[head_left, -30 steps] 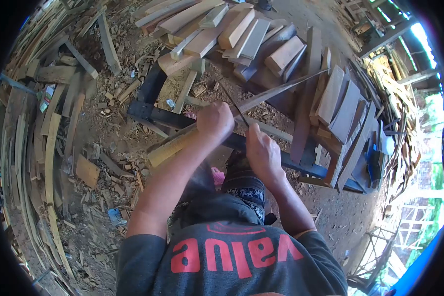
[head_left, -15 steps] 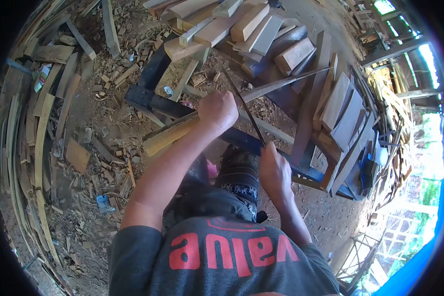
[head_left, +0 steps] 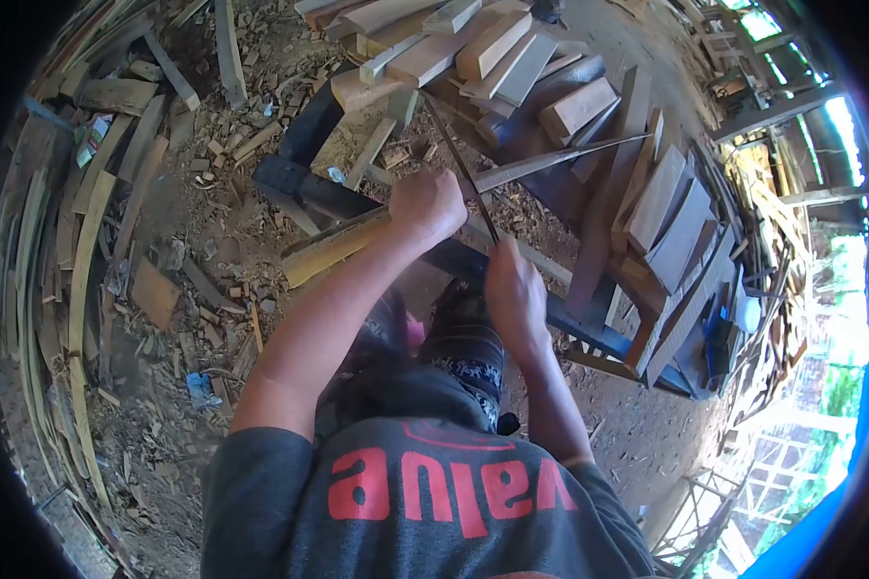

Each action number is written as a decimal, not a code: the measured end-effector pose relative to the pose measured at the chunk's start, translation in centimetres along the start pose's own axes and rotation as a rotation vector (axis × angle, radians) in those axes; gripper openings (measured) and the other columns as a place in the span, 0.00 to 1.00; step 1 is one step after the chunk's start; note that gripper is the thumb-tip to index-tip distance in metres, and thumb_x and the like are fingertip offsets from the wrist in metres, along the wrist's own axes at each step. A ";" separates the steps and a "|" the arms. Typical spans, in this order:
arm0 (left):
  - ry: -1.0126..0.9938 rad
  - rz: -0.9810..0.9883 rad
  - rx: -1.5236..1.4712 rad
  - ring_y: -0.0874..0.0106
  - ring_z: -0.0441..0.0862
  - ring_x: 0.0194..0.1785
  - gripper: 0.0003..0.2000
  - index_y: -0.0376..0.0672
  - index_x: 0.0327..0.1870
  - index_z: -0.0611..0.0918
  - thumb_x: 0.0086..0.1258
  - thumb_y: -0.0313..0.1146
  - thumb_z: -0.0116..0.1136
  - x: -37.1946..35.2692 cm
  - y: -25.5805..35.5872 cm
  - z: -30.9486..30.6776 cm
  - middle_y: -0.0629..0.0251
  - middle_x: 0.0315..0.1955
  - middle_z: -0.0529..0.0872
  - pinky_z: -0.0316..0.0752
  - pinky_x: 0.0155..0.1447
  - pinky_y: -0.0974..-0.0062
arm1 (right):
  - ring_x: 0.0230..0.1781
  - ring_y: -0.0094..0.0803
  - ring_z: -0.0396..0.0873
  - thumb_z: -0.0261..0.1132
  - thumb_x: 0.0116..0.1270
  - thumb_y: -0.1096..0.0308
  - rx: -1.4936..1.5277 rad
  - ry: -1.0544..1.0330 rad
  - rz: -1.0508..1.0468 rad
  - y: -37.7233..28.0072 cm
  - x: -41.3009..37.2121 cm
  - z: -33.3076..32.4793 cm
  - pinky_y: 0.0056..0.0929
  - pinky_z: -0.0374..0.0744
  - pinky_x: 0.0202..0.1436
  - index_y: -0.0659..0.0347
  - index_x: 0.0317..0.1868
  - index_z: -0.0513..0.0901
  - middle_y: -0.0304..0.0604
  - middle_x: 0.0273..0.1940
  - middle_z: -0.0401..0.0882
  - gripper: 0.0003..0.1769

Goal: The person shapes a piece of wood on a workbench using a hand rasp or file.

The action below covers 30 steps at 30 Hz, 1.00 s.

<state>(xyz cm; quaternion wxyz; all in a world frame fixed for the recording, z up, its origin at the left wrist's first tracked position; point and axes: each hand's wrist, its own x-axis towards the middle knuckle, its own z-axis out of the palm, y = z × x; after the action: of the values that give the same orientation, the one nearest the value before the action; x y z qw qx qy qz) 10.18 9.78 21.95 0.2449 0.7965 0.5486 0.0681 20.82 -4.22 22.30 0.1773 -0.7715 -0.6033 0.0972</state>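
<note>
My left hand is closed in a fist on a long board. The board's yellowish near end sticks out to the left of the fist, and a greyish tapering length runs beyond it to the right. My right hand is wrapped around the lower end of a handsaw, its handle hidden in the fingers. The saw's long, thin, dark blade shows nearly edge-on. It crosses the board just right of my left fist. Beneath the board is a dark beam frame.
Cut wood blocks are piled at the far side, and more planks lean at the right. Long strips lie along the left. Offcuts and shavings cover the ground. A blue crumpled scrap lies at lower left.
My right hand has moved up and left, pushing the saw blade lengthwise away from me. My left fist stays on the board. The view has shifted slightly.
</note>
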 end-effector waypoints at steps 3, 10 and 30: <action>0.015 -0.021 -0.007 0.55 0.88 0.39 0.08 0.39 0.30 0.87 0.57 0.32 0.57 0.1 -0.1 0.0 0.49 0.32 0.88 0.82 0.46 0.62 | 0.30 0.60 0.80 0.53 0.72 0.67 -0.045 -0.005 -0.011 -0.3 1.5 0.5 0.56 0.77 0.33 0.61 0.39 0.68 0.60 0.26 0.79 0.07; 0.032 -0.009 0.002 0.53 0.87 0.39 0.10 0.36 0.31 0.86 0.58 0.33 0.57 0.3 -0.5 0.5 0.47 0.32 0.87 0.82 0.46 0.60 | 0.31 0.59 0.81 0.53 0.70 0.69 -0.083 -0.161 0.147 0.7 -3.8 -2.1 0.55 0.78 0.34 0.61 0.39 0.68 0.60 0.26 0.80 0.06; 0.052 -0.024 0.017 0.55 0.87 0.41 0.09 0.37 0.32 0.86 0.57 0.32 0.57 0.3 0.1 0.1 0.48 0.33 0.87 0.82 0.46 0.62 | 0.31 0.60 0.81 0.53 0.72 0.66 0.004 -0.077 0.039 0.2 -1.6 -1.7 0.56 0.77 0.33 0.61 0.40 0.67 0.61 0.27 0.80 0.08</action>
<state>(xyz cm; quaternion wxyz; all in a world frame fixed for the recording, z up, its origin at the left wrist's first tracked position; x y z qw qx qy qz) 10.37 9.95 21.84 0.2246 0.7900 0.5647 0.0809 21.21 -6.07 23.70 0.1535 -0.7786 -0.5941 0.1313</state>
